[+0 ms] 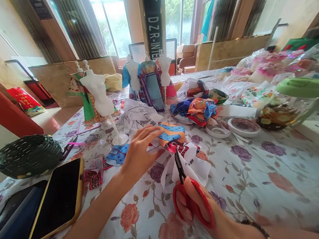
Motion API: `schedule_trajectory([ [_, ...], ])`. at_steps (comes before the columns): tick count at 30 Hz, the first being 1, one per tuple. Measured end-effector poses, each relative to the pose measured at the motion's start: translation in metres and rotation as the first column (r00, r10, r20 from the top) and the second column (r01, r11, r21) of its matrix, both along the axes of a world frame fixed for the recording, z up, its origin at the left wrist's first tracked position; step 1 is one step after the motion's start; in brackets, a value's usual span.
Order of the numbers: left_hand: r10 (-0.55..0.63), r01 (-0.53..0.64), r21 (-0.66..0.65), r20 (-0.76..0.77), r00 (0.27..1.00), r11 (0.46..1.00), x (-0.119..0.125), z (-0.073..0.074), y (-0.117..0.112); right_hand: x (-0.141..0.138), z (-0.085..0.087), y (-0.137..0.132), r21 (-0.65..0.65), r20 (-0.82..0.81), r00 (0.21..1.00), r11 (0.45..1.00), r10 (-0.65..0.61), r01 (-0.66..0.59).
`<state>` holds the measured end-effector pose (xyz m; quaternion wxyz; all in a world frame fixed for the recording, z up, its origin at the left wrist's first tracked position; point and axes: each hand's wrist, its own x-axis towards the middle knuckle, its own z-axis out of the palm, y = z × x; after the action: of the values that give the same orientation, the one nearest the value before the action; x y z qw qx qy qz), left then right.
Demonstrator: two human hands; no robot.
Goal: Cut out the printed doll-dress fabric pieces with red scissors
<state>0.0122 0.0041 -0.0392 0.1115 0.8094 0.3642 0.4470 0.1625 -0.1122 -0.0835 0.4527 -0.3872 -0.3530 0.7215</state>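
Note:
In the middle of the table my left hand [142, 146] is closed on a piece of printed fabric [175, 133], blue and orange with a red patterned border. White material with small dark lettering spreads below the print. My right hand [201, 203] grips a pair of scissors [193, 204] by the red handles, fingers through the loops. The dark blades point away from me and reach the fabric's red edge, close to my left fingertips. A blue starred scrap [117, 155] lies left of my left hand.
Small white mannequins [98, 94], some dressed, stand behind. A dark woven basket [26, 156] and a phone [57, 201] lie left. Colourful fabric scraps [199, 109], tape rolls [243, 126] and a green-lidded container [303, 88] are at right. The tablecloth [257, 185] is flowered.

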Motion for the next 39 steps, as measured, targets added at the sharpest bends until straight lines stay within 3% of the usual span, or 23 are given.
schedule_trajectory([
  [3, -0.036, 0.036, -0.002, -0.019, 0.999, 0.999, -0.001, -0.001, 0.016, 0.000, -0.002, 0.000, 0.011, -0.017, 1.000, 1.000, 0.018, -0.018],
  [7, 0.039, -0.039, 0.017, 0.022, 0.999, 0.999, 0.001, 0.005, 0.027, 0.001, -0.002, 0.004, 0.063, -0.048, 0.999, 0.998, -0.006, 0.009],
  [12, 0.111, -0.114, 0.041, 0.064, 0.992, 0.993, 0.007, 0.029, 0.030, 0.014, 0.010, 0.020, 0.204, 0.006, 0.996, 0.975, -0.090, 0.087],
  [17, 0.107, -0.115, 0.161, 0.056, 0.993, 0.980, 0.011, 0.054, 0.014, 0.033, 0.026, 0.036, 0.317, 0.017, 0.992, 0.942, -0.123, 0.111],
  [18, 0.118, -0.125, 0.213, 0.046, 0.992, 0.969, 0.010, 0.058, 0.008, 0.037, 0.029, 0.039, 0.330, 0.021, 0.993, 0.939, -0.112, 0.099],
  [21, 0.178, -0.105, 0.522, -0.092, 0.980, 0.846, 0.001, 0.066, -0.009, 0.045, 0.034, 0.045, 0.333, 0.077, 0.997, 0.943, -0.022, -0.005],
  [24, 0.193, 0.002, 0.647, -0.230, 0.954, 0.763, -0.017, 0.062, -0.025, 0.052, 0.036, 0.049, 0.302, 0.176, 0.978, 0.939, 0.115, -0.165],
  [27, 0.146, 0.084, 0.569, -0.347, 0.926, 0.818, -0.039, 0.042, -0.036, 0.058, 0.036, 0.051, 0.244, 0.265, 0.931, 0.916, 0.253, -0.318],
  [29, 0.015, 0.206, 0.450, -0.442, 0.897, 0.869, -0.051, 0.026, -0.042, 0.061, 0.036, 0.051, 0.224, 0.307, 0.896, 0.890, 0.322, -0.397],
  [32, -0.119, 0.247, 0.274, -0.410, 0.904, 0.930, -0.059, 0.007, -0.050, 0.063, 0.037, 0.050, 0.206, 0.382, 0.843, 0.854, 0.379, -0.478],
  [34, -0.113, 0.156, 0.132, -0.287, 0.951, 0.979, -0.055, 0.004, -0.054, 0.064, 0.039, 0.049, 0.185, 0.423, 0.812, 0.839, 0.402, -0.511],
  [36, 0.004, -0.005, -0.003, -0.105, 0.994, 1.000, -0.044, 0.008, -0.056, 0.063, 0.041, 0.049, 0.177, 0.442, 0.795, 0.828, 0.416, -0.532],
  [37, 0.097, -0.099, -0.071, -0.026, 0.995, 0.993, -0.038, 0.011, -0.056, 0.062, 0.041, 0.048, 0.176, 0.448, 0.790, 0.826, 0.418, -0.536],
  [39, 0.152, -0.143, -0.227, 0.023, 0.988, 0.963, -0.026, 0.018, -0.056, 0.061, 0.042, 0.049, 0.173, 0.458, 0.786, 0.825, 0.416, -0.538],
])
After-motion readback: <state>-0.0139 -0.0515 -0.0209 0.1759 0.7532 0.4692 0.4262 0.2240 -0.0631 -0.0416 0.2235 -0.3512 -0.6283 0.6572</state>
